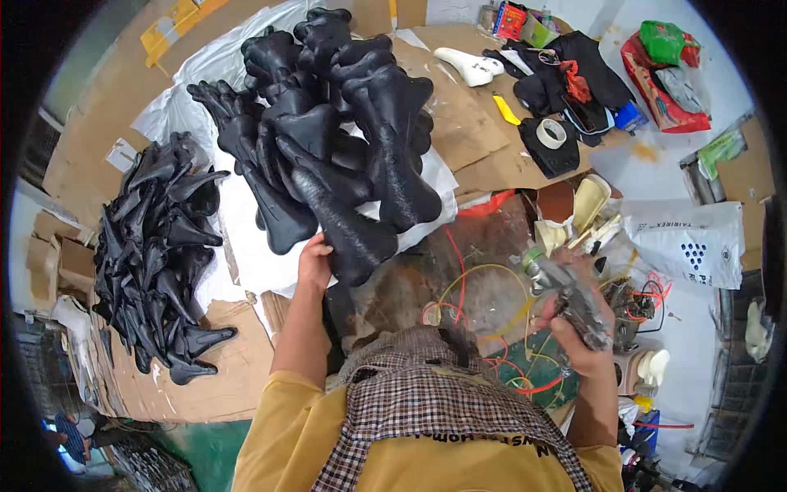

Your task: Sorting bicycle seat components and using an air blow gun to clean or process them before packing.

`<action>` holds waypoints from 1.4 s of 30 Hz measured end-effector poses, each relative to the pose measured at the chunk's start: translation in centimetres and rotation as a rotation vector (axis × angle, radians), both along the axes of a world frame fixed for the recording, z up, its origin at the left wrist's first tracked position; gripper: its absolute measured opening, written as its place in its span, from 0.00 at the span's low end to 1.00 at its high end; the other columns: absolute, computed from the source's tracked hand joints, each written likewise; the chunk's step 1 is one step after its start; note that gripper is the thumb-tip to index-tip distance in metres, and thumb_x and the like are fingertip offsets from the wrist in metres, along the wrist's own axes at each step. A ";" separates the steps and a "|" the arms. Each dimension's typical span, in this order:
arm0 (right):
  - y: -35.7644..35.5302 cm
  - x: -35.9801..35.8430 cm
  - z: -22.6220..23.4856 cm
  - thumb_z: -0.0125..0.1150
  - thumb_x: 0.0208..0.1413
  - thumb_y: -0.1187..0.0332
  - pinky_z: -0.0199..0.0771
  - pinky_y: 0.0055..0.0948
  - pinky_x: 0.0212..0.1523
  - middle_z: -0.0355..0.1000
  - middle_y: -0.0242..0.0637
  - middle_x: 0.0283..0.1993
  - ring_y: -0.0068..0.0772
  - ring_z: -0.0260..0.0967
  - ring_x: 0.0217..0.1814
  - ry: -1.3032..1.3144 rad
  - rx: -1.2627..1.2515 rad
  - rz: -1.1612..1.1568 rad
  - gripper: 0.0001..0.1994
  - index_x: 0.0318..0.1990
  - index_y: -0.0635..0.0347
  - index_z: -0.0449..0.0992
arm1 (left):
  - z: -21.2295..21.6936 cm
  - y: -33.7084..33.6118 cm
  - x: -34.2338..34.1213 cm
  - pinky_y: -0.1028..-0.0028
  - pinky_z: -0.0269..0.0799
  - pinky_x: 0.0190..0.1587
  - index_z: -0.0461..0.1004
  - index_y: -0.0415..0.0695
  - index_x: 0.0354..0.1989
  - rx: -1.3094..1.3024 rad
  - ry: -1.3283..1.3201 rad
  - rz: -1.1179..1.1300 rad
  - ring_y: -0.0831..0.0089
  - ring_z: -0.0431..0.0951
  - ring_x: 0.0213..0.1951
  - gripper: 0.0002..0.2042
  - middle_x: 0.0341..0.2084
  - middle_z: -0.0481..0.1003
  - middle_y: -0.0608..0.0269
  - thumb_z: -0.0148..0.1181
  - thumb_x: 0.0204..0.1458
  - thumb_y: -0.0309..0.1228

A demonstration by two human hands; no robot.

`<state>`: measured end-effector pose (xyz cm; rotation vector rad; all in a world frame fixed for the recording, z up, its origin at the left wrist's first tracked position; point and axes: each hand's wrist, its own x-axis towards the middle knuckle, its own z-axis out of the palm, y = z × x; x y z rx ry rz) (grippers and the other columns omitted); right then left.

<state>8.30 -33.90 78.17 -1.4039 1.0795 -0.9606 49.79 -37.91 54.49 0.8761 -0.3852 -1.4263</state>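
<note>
My left hand (315, 261) grips the edge of the nearest black bicycle saddle (348, 230), its fingers curled at the saddle's side. That saddle lies at the near end of a heap of similar padded saddles (299, 123) on white sheeting (266, 271). My right hand (578, 340) is closed round a dark tool wrapped in clear plastic (578, 303), held over the right of the bench. A light, greenish part shows at its upper left end; its exact kind cannot be made out. Left of the saddles lies a pile of thin black pointed shells (160, 254).
Red and yellow hoses (525, 307) loop across the dark bench. A white saddle (469, 67), a tape roll (550, 134) and black cloth (586, 70) lie at the far right. A white bag (684, 242) is on the right. A person (72, 439) is at the lower left.
</note>
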 end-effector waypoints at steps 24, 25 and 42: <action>-3.2 0.4 -3.2 0.61 0.49 0.74 0.68 0.23 0.43 0.70 0.32 0.39 0.20 0.66 0.40 0.041 0.174 0.240 0.31 0.60 0.65 0.55 | 4.8 -11.6 -6.9 0.80 0.61 0.36 0.64 0.44 0.28 -0.143 -0.472 0.143 0.82 0.63 0.28 0.12 0.23 0.62 0.74 0.59 0.39 0.16; -3.6 1.2 -3.4 0.61 0.49 0.74 0.68 0.22 0.43 0.70 0.32 0.39 0.20 0.66 0.40 0.025 0.160 0.240 0.31 0.60 0.65 0.55 | 5.2 -11.6 -6.6 0.80 0.62 0.35 0.65 0.43 0.29 -0.133 -0.416 0.179 0.81 0.63 0.28 0.11 0.23 0.63 0.74 0.60 0.40 0.17; -21.1 8.8 -21.0 0.64 0.46 0.64 0.68 0.25 0.40 0.71 0.36 0.37 0.25 0.68 0.37 0.250 0.015 -0.035 0.26 0.51 0.66 0.65 | 6.5 -8.8 -4.3 0.79 0.65 0.39 0.67 0.43 0.31 -0.036 -0.449 0.362 0.79 0.68 0.31 0.11 0.25 0.68 0.71 0.57 0.41 0.14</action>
